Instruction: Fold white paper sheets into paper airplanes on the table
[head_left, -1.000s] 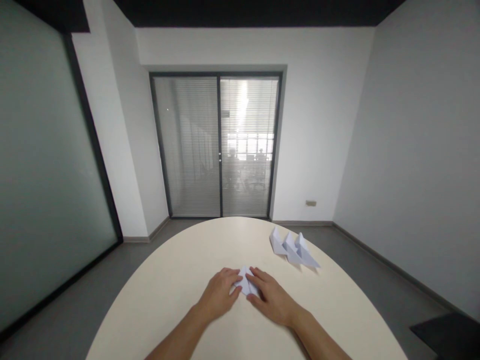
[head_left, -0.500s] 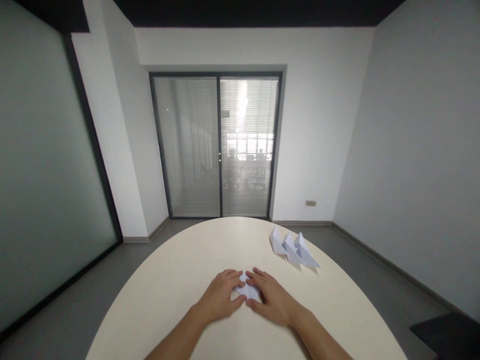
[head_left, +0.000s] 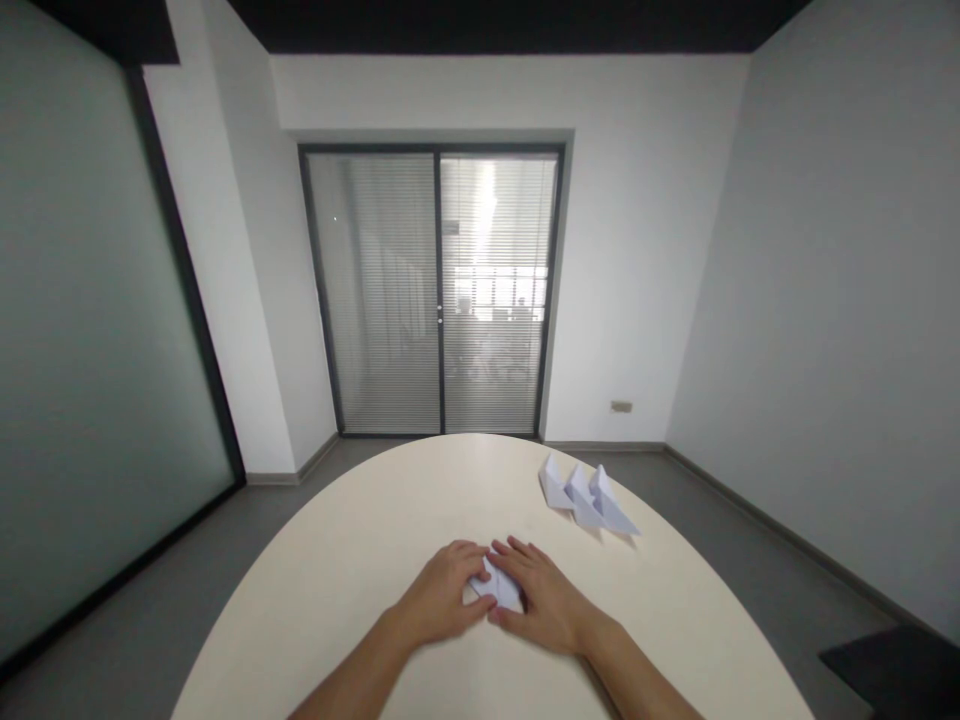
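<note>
A small piece of folded white paper lies on the cream round table between my hands, partly covered by fingers. My left hand grips its left side, with fingertips over the far part and the thumb at the near edge. From the right, my right hand holds the same paper, fingers laid across its far part and thumb by the near edge, close to the left thumb. Farther off to the right stand three folded paper boats, white with pointed peaks, touching in a row.
The round tabletop curves away on both sides, and the boats sit near its right edge. Beyond it is a glass sliding door with blinds. A dark flat object shows at the lower right.
My right fingers have shifted slightly left over the paper's far part, and the right thumb has moved a little left and down. The boats have not moved.
</note>
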